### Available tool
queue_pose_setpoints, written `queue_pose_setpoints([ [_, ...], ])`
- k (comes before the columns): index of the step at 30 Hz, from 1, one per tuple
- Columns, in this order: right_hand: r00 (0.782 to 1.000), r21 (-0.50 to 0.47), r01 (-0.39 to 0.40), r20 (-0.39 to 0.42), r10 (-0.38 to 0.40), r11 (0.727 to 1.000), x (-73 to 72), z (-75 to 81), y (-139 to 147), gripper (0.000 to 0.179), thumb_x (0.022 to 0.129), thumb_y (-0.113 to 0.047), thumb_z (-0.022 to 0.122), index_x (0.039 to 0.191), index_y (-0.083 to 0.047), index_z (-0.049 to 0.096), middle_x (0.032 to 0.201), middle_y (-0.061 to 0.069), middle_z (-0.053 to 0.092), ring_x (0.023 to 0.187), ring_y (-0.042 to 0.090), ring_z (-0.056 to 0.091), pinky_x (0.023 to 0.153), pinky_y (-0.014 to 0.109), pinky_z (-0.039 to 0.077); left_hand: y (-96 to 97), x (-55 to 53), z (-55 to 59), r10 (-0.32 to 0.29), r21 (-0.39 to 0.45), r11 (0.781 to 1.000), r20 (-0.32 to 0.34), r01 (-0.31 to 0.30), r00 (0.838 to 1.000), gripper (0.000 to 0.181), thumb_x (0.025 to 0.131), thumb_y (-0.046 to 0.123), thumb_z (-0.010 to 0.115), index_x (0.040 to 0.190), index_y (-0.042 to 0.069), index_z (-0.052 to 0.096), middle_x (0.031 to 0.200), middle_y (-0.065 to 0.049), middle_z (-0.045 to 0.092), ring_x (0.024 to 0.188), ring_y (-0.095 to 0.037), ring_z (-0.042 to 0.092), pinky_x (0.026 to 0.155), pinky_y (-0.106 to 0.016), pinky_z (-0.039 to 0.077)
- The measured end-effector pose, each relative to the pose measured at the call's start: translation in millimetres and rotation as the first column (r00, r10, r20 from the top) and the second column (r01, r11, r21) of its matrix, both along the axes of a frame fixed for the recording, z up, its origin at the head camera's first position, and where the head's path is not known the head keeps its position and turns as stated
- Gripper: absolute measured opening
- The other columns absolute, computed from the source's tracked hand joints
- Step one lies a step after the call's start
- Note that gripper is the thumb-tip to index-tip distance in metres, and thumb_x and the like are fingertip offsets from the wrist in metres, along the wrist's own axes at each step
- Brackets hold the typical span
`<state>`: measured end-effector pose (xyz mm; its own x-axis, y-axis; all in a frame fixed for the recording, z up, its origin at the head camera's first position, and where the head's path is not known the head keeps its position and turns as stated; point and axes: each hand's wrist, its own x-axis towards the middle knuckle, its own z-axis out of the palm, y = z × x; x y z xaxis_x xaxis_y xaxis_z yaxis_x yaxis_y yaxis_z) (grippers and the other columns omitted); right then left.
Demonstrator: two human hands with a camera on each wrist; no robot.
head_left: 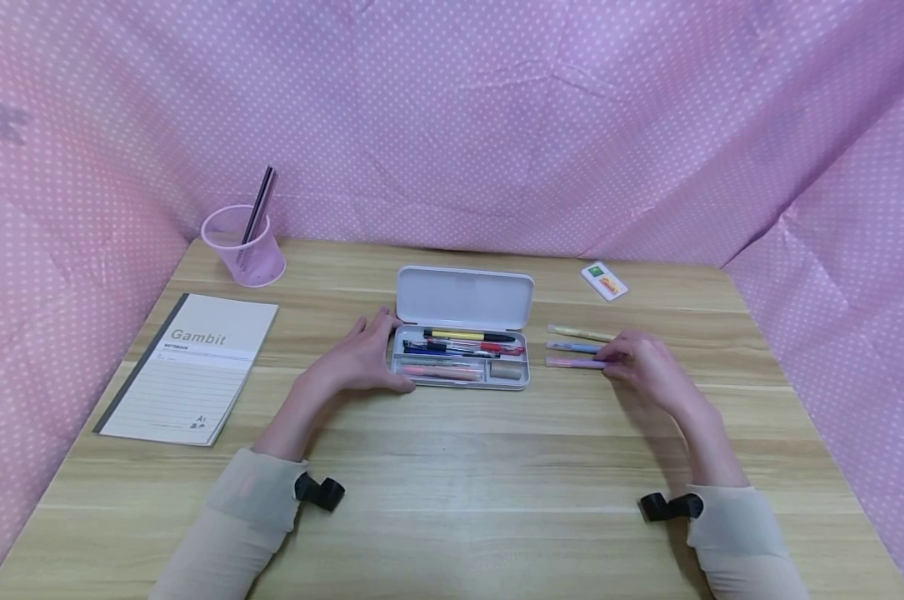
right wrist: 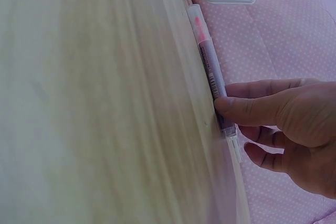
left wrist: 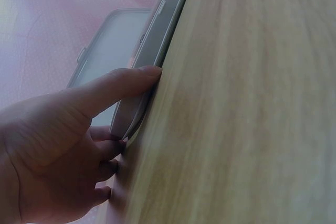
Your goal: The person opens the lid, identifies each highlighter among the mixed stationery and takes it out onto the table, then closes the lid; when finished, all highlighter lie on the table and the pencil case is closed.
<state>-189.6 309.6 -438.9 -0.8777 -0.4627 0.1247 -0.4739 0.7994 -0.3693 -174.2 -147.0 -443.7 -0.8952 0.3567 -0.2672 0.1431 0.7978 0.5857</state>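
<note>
A light grey pencil case [head_left: 465, 298] lies with its lid raised, several pens in its long upper compartment. Its lower compartments hold pinkish slim sticks [head_left: 440, 373] and a small grey-brown block [head_left: 506, 369]. My left hand [head_left: 357, 358] grips the case's left end, thumb on the front wall [left wrist: 167, 19] and fingers round the side. To the right of the case, my right hand [head_left: 650, 373] pinches a purple-barrelled highlighter [right wrist: 212, 66] with a pink tip. Beside it on the table are a blue highlighter [head_left: 574, 347] and a yellow one [head_left: 577, 332].
A pink mesh pen cup [head_left: 262, 265] with dark pencils stands at the back left. In front of it lies a notebook [head_left: 189, 375]. A small white card-like item [head_left: 604, 281] is at the back right. Pink dotted cloth [head_left: 466, 125] surrounds the wooden table [head_left: 452, 483].
</note>
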Motion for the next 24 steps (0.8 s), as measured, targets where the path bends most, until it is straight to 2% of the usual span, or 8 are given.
queue_pose_setpoints([
  [8, 1.0, -0.017, 0.012, 0.004, -0.012, 1.0, 3.5, 3.7, 1, 0.018, 0.079, 0.001, 0.083, 0.093, -0.01, 0.08, 0.088, 0.004, 0.074, 0.084, 0.021, 0.067, 0.076, 0.039, 0.055, 1.6, -2.0, -3.5, -0.012, 0.005, 1.0, -0.014, 0.012, 1.0, 0.102, 0.072, 0.047, 0.088, 0.149, 0.006, 0.036, 0.172, -0.024, 0.012, 0.161, -0.041, 0.008, 0.134, -0.056, 0.002],
  [13, 0.999, -0.043, 0.052, -0.002, -0.053, 0.998, 4.2, 5.7, -4, 0.013, 0.082, -0.005, 0.083, 0.094, -0.011, 0.079, 0.092, 0.006, 0.076, 0.088, 0.023, 0.069, 0.08, 0.042, 0.055, 1.9, -3.3, -3.7, -0.008, 0.012, 1.0, -0.007, 0.008, 1.0, 0.104, 0.072, 0.047, 0.087, 0.151, 0.006, 0.035, 0.172, -0.024, 0.01, 0.161, -0.044, 0.008, 0.133, -0.058, 0.002],
  [17, 0.997, -0.094, 0.073, -0.004, -0.073, 0.993, 3.6, 8.1, -22, 0.012, 0.089, -0.012, 0.079, 0.101, -0.009, 0.078, 0.097, 0.007, 0.076, 0.091, 0.024, 0.069, 0.083, 0.044, 0.055, 0.3, -3.0, -2.8, 0.003, -0.001, 1.0, 0.007, -0.003, 1.0, 0.104, 0.074, 0.047, 0.086, 0.153, 0.006, 0.033, 0.172, -0.024, 0.009, 0.16, -0.046, 0.005, 0.133, -0.06, 0.004],
  [24, 1.0, -0.215, 0.015, 0.027, -0.01, 0.976, 7.0, 13.4, -73, 0.031, 0.093, -0.014, 0.076, 0.123, -0.009, 0.072, 0.111, 0.01, 0.073, 0.099, 0.023, 0.069, 0.087, 0.044, 0.061, -0.6, -1.5, -0.8, 0.005, -0.007, 1.0, 0.01, -0.005, 1.0, 0.103, 0.074, 0.046, 0.086, 0.152, 0.007, 0.033, 0.173, -0.022, 0.01, 0.162, -0.042, 0.004, 0.133, -0.059, 0.004],
])
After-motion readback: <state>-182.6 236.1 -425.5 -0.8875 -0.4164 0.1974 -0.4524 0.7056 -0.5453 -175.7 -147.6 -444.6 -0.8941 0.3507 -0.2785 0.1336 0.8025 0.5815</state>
